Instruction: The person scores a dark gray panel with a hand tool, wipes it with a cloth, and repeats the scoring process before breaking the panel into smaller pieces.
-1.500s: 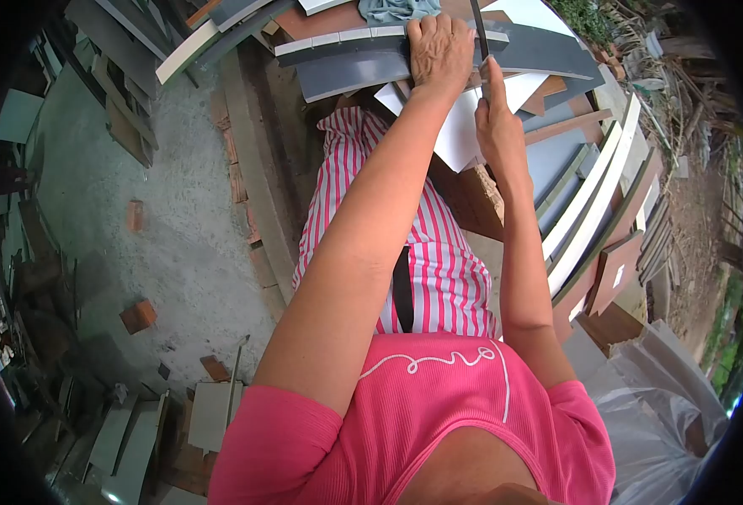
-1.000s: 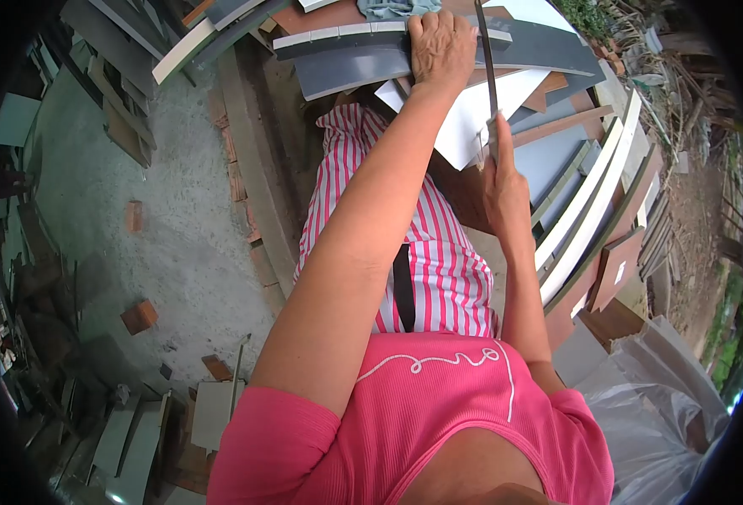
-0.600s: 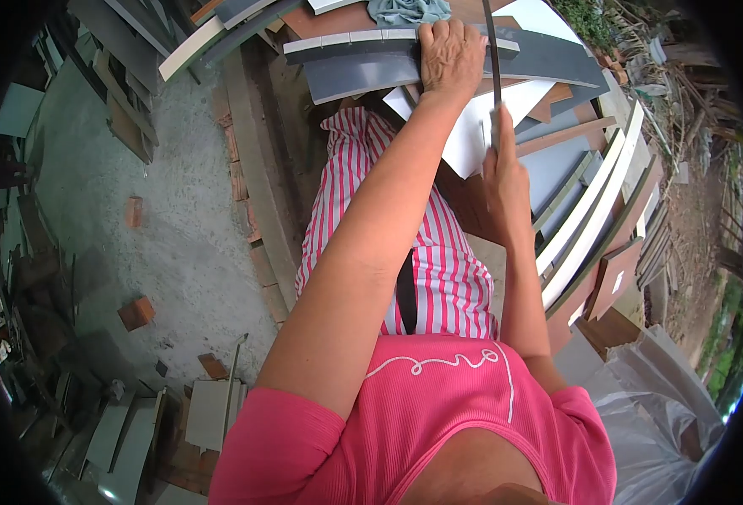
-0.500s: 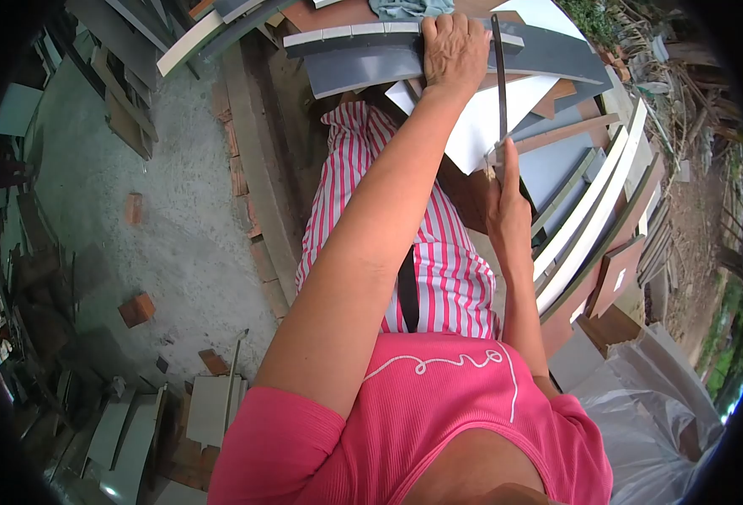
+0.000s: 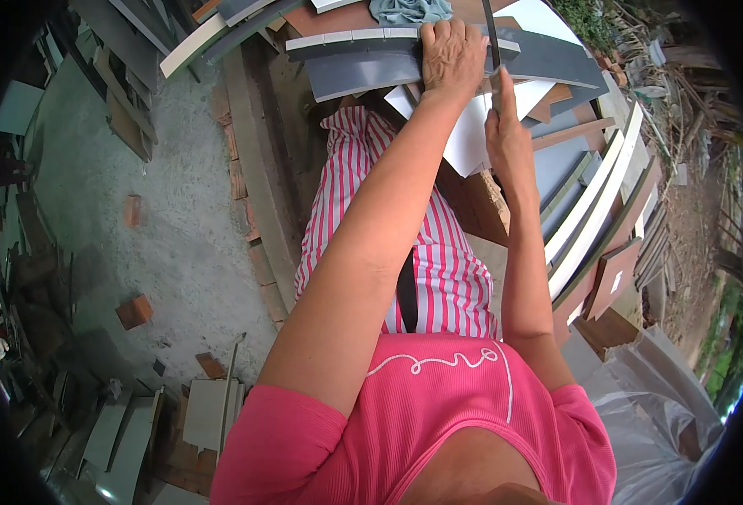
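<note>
Head view: our left hand [image 5: 453, 61] is palm down on a long, narrow grey strip with a whitish, notched edge [image 5: 350, 39]. Its fingers lie close together and bend toward the strip's far edge; whether the thumb pinches from below, we cannot tell. Our right hand [image 5: 510, 143] is closed around the near end of a long, thin, dark-bladed tool [image 5: 494, 46], index finger extended along it; the grip is mostly hidden by the hand.

The blade crosses the strip near its right end, just beside our left hand. Depth of contact: cannot tell.

The strip lies over a wide, dark grey board with a pale edge [image 5: 359, 76]. Nearer to us, a white panel with a pointed corner [image 5: 467, 143] juts out below the boards. Beyond the strip we note a crumpled blue-grey cloth [image 5: 408, 10]. To the right, long white slats [image 5: 588, 215] lie among brown and grey boards; a clear plastic sheet [image 5: 653, 404] is nearer to us. On the concrete floor [image 5: 190, 210] at left sits a reddish-brown brick piece [image 5: 134, 312]
</note>
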Demonstrator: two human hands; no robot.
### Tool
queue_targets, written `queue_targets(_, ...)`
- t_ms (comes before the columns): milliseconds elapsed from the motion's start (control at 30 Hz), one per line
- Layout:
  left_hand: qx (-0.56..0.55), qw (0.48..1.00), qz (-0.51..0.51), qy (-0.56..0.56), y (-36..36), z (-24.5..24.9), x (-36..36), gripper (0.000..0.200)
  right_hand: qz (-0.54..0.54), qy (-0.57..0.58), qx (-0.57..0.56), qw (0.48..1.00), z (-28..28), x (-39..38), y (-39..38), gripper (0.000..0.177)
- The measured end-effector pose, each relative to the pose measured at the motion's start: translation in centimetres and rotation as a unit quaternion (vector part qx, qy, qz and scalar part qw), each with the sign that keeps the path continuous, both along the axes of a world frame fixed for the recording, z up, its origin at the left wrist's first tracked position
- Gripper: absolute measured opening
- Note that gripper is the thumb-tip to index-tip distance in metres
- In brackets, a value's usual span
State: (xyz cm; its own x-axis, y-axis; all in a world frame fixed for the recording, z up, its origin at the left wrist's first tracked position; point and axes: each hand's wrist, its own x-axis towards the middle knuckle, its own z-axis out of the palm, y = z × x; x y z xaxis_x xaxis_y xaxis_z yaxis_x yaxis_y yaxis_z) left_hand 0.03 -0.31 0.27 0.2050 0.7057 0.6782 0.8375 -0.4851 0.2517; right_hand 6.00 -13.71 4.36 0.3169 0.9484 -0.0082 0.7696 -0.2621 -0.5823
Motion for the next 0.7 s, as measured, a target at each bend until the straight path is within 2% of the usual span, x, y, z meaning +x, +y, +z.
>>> queue_targets(100, -0.016, 1.000, -0.004, -0.001, 0.1, 0.0, 0.0, 0.024, -0.018, 0.016, -0.057, 0.998, -0.3, -1.1, -4.7, 0.062)
queue_targets(200, -0.019, 1.000, -0.009, 0.005, 0.0, -0.5, 0.2, 0.026, -0.007, -0.010, -0.023, 1.000, -1.4, -1.5, -9.0, 0.065)
queue_targets(233, -0.027, 1.000, -0.011, -0.004, 0.1, -0.6, 0.4, 0.026, -0.020, 0.007, -0.053, 0.998, -1.3, -1.4, -9.6, 0.065)
queue_targets(400, 0.001, 0.999, 0.026, -0.024, 0.8, -0.3, 0.6, 0.025, 0.009, -0.046, -0.020, 0.999, -1.1, -1.7, -7.6, 0.069)
queue_targets(500, -0.090, 0.995, -0.008, -0.047, 1.4, 0.7, -0.6, 0.020, -0.007, 0.014, -0.104, 0.994, -0.6, -1.9, -6.2, 0.064)
queue_targets(600, -0.040, 0.998, -0.026, -0.051, 1.4, 0.8, -1.5, 0.020, 0.000, 0.002, -0.074, 0.997, -0.9, -1.6, -6.4, 0.064)
queue_targets(700, -0.057, 0.997, -0.031, -0.042, 1.4, 0.7, -1.5, 0.019, -0.006, 0.018, -0.075, 0.997, -0.2, -1.5, -6.9, 0.064)
